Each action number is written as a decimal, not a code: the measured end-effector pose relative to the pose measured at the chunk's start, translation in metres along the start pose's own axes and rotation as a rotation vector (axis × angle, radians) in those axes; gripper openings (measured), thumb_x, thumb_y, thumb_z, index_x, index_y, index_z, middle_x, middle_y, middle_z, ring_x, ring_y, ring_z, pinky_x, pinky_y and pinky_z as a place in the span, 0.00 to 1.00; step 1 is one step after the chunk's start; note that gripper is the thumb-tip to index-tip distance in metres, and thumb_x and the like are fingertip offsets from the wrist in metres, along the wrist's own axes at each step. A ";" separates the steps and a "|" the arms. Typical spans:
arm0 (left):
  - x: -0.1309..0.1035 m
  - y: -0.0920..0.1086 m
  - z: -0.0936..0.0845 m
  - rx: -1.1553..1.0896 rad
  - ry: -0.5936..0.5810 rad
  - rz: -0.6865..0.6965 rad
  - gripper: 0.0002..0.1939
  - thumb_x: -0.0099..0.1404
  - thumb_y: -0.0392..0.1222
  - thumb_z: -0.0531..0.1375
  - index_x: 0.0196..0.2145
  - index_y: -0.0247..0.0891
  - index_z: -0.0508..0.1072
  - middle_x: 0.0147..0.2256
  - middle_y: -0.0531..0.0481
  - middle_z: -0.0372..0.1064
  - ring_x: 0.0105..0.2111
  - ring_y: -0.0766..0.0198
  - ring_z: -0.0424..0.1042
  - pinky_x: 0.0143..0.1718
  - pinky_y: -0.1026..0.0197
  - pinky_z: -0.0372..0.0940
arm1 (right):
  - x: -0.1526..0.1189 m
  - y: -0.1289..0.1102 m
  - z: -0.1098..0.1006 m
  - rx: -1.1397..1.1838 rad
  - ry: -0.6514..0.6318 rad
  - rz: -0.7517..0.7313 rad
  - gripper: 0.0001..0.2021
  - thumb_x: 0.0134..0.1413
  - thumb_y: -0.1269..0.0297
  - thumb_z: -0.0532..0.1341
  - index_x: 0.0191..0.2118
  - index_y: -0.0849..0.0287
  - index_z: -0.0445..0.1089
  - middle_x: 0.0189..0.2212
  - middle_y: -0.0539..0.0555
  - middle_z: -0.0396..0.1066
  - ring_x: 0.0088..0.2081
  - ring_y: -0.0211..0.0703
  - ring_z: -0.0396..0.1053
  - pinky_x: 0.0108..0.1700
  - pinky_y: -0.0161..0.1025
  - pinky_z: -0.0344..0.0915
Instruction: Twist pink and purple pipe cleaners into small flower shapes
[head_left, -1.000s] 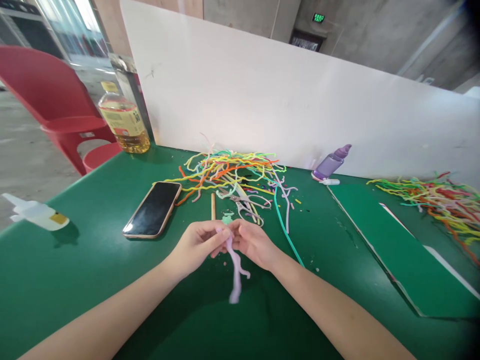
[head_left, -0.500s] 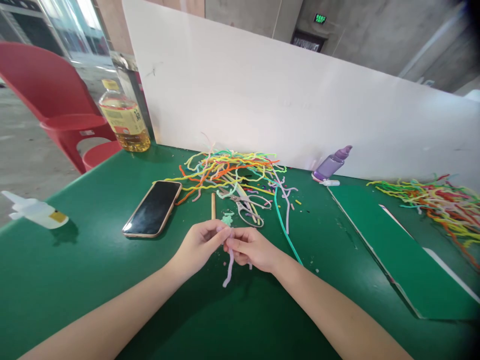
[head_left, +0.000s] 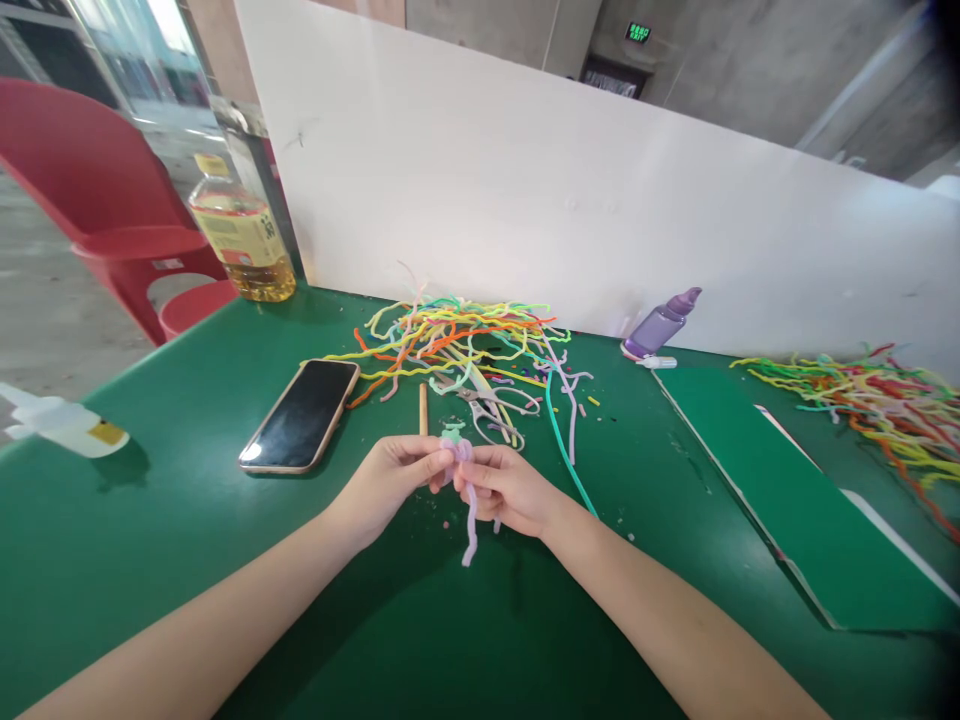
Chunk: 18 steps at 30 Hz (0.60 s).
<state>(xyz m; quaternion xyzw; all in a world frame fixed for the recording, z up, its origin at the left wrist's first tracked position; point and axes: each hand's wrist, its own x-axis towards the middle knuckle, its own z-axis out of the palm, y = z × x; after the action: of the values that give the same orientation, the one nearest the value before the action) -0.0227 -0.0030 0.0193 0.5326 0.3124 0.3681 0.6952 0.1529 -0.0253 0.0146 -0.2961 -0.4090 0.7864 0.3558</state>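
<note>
Between my fingertips is a small lilac pipe cleaner piece, curled at the top with a loose tail hanging down. My left hand pinches its left side, and my right hand pinches it from the right. A mint-green curled bit shows just above the lilac curl; whether the two are joined I cannot tell. Just beyond my hands lie scissors, partly covered by pipe cleaner strands, and a thin wooden stick.
A heap of colourful pipe cleaners lies by the white board. Around are a phone, a white glue bottle, an oil bottle, a purple bottle, a green board and another pipe cleaner pile.
The lilac tail has swung to the right, and more of the lilac curl shows between my fingers. Both hands keep their pinch in nearly the same place.
</note>
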 end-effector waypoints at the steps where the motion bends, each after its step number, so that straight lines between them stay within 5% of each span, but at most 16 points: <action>1: 0.000 0.000 0.000 0.012 -0.006 0.003 0.09 0.59 0.42 0.61 0.28 0.33 0.76 0.23 0.50 0.68 0.24 0.70 0.61 0.27 0.66 0.58 | 0.000 0.000 0.000 -0.004 -0.009 0.002 0.10 0.51 0.61 0.62 0.27 0.63 0.68 0.14 0.40 0.45 0.16 0.25 0.39 0.19 0.31 0.36; 8: -0.002 0.006 0.005 0.101 -0.023 0.030 0.10 0.60 0.42 0.60 0.26 0.34 0.74 0.22 0.51 0.67 0.24 0.68 0.62 0.25 0.66 0.58 | -0.001 -0.003 0.003 -0.091 -0.006 0.029 0.12 0.49 0.59 0.63 0.27 0.65 0.69 0.13 0.39 0.44 0.15 0.25 0.39 0.19 0.31 0.36; 13: -0.002 0.011 0.007 0.162 0.141 0.051 0.09 0.59 0.44 0.60 0.28 0.35 0.72 0.22 0.54 0.65 0.23 0.69 0.62 0.26 0.67 0.59 | 0.004 -0.001 0.005 -0.294 0.200 -0.144 0.12 0.48 0.58 0.63 0.34 0.61 0.67 0.23 0.47 0.66 0.19 0.29 0.59 0.20 0.29 0.51; 18: -0.002 0.011 0.007 0.211 0.185 0.029 0.10 0.58 0.46 0.60 0.28 0.36 0.72 0.21 0.55 0.64 0.23 0.68 0.63 0.27 0.66 0.59 | 0.004 0.002 0.008 -0.561 0.334 -0.302 0.09 0.51 0.60 0.60 0.38 0.58 0.65 0.31 0.51 0.69 0.30 0.37 0.70 0.31 0.35 0.65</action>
<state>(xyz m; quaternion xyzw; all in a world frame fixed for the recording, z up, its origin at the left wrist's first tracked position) -0.0194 -0.0063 0.0317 0.5708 0.4045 0.3907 0.5983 0.1439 -0.0268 0.0165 -0.4428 -0.5842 0.5232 0.4346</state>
